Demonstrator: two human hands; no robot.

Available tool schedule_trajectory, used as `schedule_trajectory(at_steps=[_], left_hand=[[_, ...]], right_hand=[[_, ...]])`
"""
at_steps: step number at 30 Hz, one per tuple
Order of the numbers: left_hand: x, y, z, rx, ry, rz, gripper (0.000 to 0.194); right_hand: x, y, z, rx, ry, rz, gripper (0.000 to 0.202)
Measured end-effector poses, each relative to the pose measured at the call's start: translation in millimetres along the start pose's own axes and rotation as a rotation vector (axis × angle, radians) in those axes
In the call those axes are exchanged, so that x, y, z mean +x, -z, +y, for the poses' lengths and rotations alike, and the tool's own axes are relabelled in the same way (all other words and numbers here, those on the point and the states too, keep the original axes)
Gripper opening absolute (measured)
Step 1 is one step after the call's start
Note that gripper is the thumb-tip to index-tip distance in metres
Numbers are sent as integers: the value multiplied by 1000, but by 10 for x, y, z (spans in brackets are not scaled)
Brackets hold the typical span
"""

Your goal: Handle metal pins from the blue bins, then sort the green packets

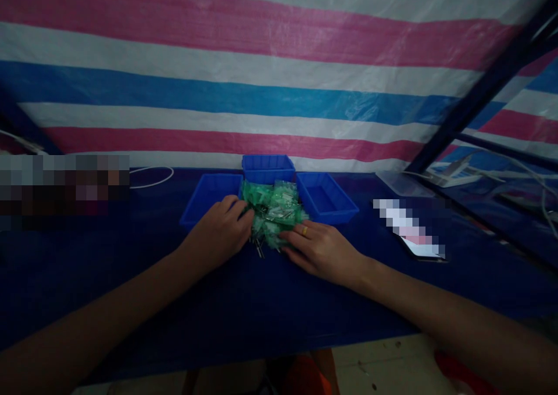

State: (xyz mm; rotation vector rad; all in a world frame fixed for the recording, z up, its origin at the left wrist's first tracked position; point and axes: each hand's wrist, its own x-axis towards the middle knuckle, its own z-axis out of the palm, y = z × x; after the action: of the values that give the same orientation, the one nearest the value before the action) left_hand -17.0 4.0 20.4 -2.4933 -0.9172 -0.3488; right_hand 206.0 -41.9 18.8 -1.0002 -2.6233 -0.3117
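Note:
A heap of small green-tinted clear plastic bags (279,203) with thin metal pieces in it lies on the dark blue table (261,313). Several slim metal pins (258,248) stick out at its near edge. My left hand (226,226) rests against the left side of the heap, its fingers bent but apart, the tips partly hidden. From the right, my right hand (325,248), a ring on one finger, reaches onto the heap with fingers stretched out and spread. I see nothing gripped in either hand.
Blue plastic trays stand around the heap: a left tray (209,191), a back tray (268,165) and a right tray (326,200). A phone (421,252) lies farther right. A white cable (152,168) loops at back left. A striped sheet (279,104) hangs behind.

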Motion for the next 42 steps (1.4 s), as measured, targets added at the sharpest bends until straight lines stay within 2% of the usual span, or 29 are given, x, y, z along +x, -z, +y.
schedule_trajectory(at_steps=[5,8,12,14,16,17,20,22,29,33,42], left_hand=[[8,-47,1,-61,54,86,19],[18,-45,20,-91,53,161,19],[-38,56,111,-228,-57,310,17],[-91,145,186,-386,6,327,17],[-141,225,255,-582,46,224,13],[-160,251,281,-682,42,127,9],[-193,253,314,-894,-17,-137,16],[-198,203,310,-961,-48,-198,18],[-201,51,271,-930,-137,-170,19],[-205,27,280,-882,-153,-163,18],[-207,47,291,-797,-110,-168,16]], right_hand=[[-23,-2,28,54,-55,17,27],[-13,37,43,103,-86,98,26],[-29,124,41,284,-168,249,17],[-37,161,16,421,-193,262,12],[-39,172,-19,569,-191,181,11],[-38,165,-37,642,-186,116,11],[-34,102,-68,812,-151,-73,8],[-29,42,-65,856,-112,-139,4],[-7,-97,-37,741,6,-183,10],[-39,-104,-35,686,-1,-133,9],[-94,-44,21,549,-82,-125,10]])
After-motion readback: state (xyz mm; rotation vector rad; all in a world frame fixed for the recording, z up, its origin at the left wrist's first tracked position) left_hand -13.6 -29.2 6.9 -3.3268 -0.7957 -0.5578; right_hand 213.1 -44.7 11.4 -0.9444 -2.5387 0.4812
